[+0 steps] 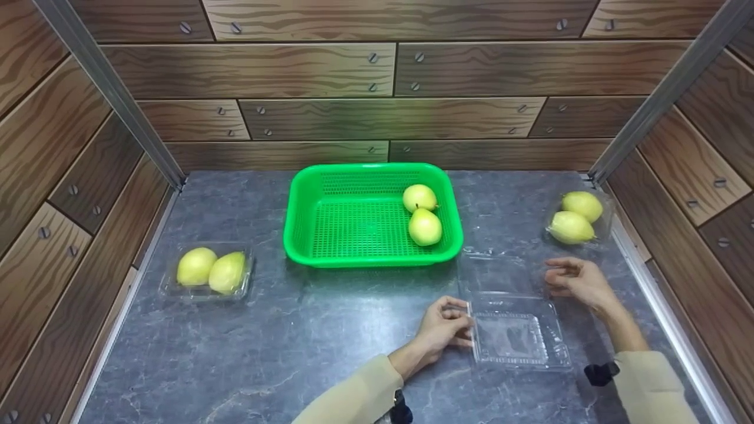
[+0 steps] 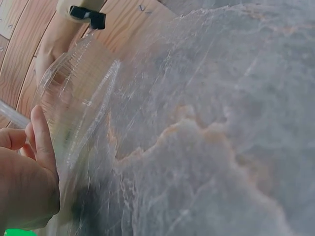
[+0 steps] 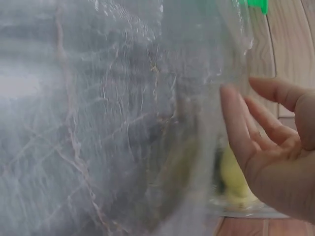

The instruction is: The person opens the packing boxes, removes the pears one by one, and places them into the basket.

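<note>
A clear plastic clamshell container (image 1: pixel 509 338) lies opened out on the table, its lid (image 1: pixel 498 274) folded back toward the basket. At the container's left edge my left hand (image 1: pixel 439 330) holds the rim with thumb and fingers. In the left wrist view, one finger of the left hand (image 2: pixel 32 167) points along the clear container wall (image 2: pixel 81 103). My right hand (image 1: pixel 580 282) hovers just right of the lid, fingers loosely bent and nothing between them. The right wrist view shows the right hand (image 3: pixel 275 132) with thumb and fingers parted near the clear plastic edge.
A green basket (image 1: pixel 371 262) holds two yellow-green pears (image 1: pixel 425 227) at its right side. Clear containers with two pears each stand at the left (image 1: pixel 211 271) and at the far right (image 1: pixel 574 218). Wood-patterned walls (image 1: pixel 318 70) enclose the grey marbled table (image 1: pixel 247 353).
</note>
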`<state>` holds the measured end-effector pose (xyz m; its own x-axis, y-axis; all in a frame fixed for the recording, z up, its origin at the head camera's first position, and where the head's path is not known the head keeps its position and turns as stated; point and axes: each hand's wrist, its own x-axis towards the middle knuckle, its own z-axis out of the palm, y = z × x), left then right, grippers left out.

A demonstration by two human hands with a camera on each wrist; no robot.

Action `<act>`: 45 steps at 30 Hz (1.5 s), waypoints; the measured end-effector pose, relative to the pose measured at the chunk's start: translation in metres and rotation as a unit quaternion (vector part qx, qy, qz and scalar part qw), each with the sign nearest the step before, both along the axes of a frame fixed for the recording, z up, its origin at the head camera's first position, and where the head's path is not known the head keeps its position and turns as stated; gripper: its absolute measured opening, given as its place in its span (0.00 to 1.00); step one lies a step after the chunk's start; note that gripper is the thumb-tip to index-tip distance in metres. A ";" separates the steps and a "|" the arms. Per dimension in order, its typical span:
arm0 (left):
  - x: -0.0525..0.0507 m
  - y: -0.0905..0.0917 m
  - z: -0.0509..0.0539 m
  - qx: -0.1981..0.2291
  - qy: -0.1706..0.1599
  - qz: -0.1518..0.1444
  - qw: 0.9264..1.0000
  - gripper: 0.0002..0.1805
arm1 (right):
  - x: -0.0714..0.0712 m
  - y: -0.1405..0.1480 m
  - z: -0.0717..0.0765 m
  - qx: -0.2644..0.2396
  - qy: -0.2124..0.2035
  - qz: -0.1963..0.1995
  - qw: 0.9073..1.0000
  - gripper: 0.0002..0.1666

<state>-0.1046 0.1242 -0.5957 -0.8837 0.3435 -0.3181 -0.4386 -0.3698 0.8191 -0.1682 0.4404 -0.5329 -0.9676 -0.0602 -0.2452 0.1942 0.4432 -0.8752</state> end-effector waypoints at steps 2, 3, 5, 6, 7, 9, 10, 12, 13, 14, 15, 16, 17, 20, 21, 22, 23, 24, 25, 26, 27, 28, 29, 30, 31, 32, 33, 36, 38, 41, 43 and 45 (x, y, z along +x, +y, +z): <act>-0.002 0.000 0.001 -0.004 0.003 0.003 1.000 0.18 | 0.006 -0.007 0.003 0.051 0.046 0.007 0.998 0.30; -0.003 0.000 0.001 -0.004 0.004 0.005 1.000 0.18 | 0.009 -0.011 0.005 0.081 0.069 0.013 0.994 0.29; -0.004 0.000 0.002 -0.008 0.007 0.008 1.000 0.18 | 0.016 -0.019 0.008 0.136 0.109 0.024 0.984 0.26; -0.005 0.000 0.002 -0.009 0.008 0.008 1.000 0.18 | 0.019 -0.022 0.008 0.162 0.130 0.028 0.978 0.25; -0.006 0.000 0.003 -0.010 0.007 0.008 1.000 0.18 | 0.023 -0.026 0.009 0.185 0.150 0.031 0.971 0.24; -0.008 0.001 0.003 -0.011 0.003 0.010 1.000 0.18 | 0.031 -0.032 0.009 0.221 0.186 0.034 0.957 0.23; -0.009 0.001 0.003 -0.012 0.003 0.011 1.000 0.18 | 0.035 -0.035 0.009 0.231 0.202 0.033 0.951 0.22; -0.011 0.002 0.002 -0.014 0.000 0.013 1.000 0.18 | 0.043 -0.042 0.008 0.243 0.227 0.032 0.943 0.22; -0.011 0.003 0.002 -0.015 0.000 0.014 1.000 0.18 | 0.047 -0.045 0.008 0.244 0.234 0.033 0.941 0.22; -0.012 0.004 0.003 -0.015 -0.001 0.015 1.000 0.18 | 0.052 -0.048 0.007 0.247 0.241 0.034 0.938 0.22; -0.012 0.005 0.002 -0.017 0.002 0.015 1.000 0.18 | 0.056 -0.051 0.007 0.249 0.246 0.035 0.936 0.22; -0.013 0.006 0.003 -0.015 0.000 0.017 1.000 0.18 | 0.060 -0.054 0.007 0.250 0.253 0.035 0.934 0.22; -0.014 0.007 0.003 -0.016 0.002 0.017 1.000 0.17 | 0.064 -0.056 0.007 0.253 0.261 0.035 0.931 0.22; -0.017 0.010 0.004 -0.012 0.004 0.016 1.000 0.17 | 0.075 -0.064 0.004 0.263 0.295 0.034 0.918 0.20; -0.019 0.010 0.005 -0.013 0.006 0.015 1.000 0.17 | 0.078 -0.066 0.003 0.267 0.307 0.034 0.913 0.20; -0.020 0.011 0.005 -0.012 0.005 0.014 1.000 0.17 | 0.082 -0.067 0.002 0.270 0.320 0.034 0.908 0.20; -0.021 0.011 0.004 -0.012 0.007 0.014 1.000 0.17 | 0.085 -0.069 0.001 0.274 0.328 0.033 0.903 0.20; -0.022 0.011 0.004 -0.012 0.007 0.015 1.000 0.16 | 0.088 -0.071 0.000 0.277 0.337 0.032 0.899 0.20; -0.023 0.011 0.004 -0.012 0.008 0.015 1.000 0.16 | 0.092 -0.072 -0.002 0.280 0.346 0.032 0.895 0.21; -0.024 0.011 0.003 -0.013 0.007 0.017 1.000 0.16 | 0.095 -0.074 -0.003 0.283 0.354 0.032 0.891 0.22; -0.025 0.011 0.003 -0.013 0.007 0.020 1.000 0.16 | 0.098 -0.075 -0.005 0.287 0.360 0.031 0.887 0.23; -0.026 0.012 0.003 -0.013 0.006 0.022 1.000 0.16 | 0.102 -0.076 -0.006 0.289 0.367 0.031 0.884 0.24; -0.027 0.012 0.003 -0.013 0.005 0.024 1.000 0.16 | 0.105 -0.078 -0.008 0.293 0.374 0.030 0.879 0.25; -0.028 0.013 0.003 -0.014 0.005 0.026 1.000 0.16 | 0.107 -0.078 -0.011 0.297 0.384 0.031 0.874 0.26; -0.029 0.013 0.003 -0.013 0.005 0.026 1.000 0.15 | 0.109 -0.079 -0.012 0.301 0.392 0.033 0.869 0.26; -0.030 0.014 0.004 -0.012 0.004 0.027 1.000 0.15 | 0.111 -0.080 -0.014 0.307 0.398 0.034 0.864 0.26; -0.031 0.015 0.004 -0.012 0.005 0.027 1.000 0.15 | 0.113 -0.081 -0.016 0.312 0.405 0.036 0.859 0.26; -0.034 0.017 0.005 -0.008 0.006 0.029 1.000 0.15 | 0.115 -0.083 -0.020 0.323 0.419 0.039 0.847 0.24; -0.035 0.019 0.005 -0.008 0.006 0.031 0.999 0.15 | 0.116 -0.084 -0.021 0.329 0.421 0.040 0.844 0.22; -0.036 0.020 0.005 -0.011 0.002 0.036 0.999 0.15 | 0.118 -0.084 -0.023 0.332 0.421 0.039 0.843 0.21; -0.036 0.020 0.005 -0.014 0.001 0.037 0.999 0.15 | 0.119 -0.085 -0.023 0.335 0.422 0.041 0.841 0.20; -0.037 0.019 0.004 -0.016 0.002 0.038 0.999 0.15 | 0.120 -0.085 -0.024 0.338 0.428 0.046 0.837 0.20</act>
<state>-0.1414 0.1434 -0.5912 -0.9078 0.2657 -0.3244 -0.4073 -0.3750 0.8328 -0.0481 0.3550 -0.5570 -0.8056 -0.2705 0.5272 -0.4371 0.8720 -0.2205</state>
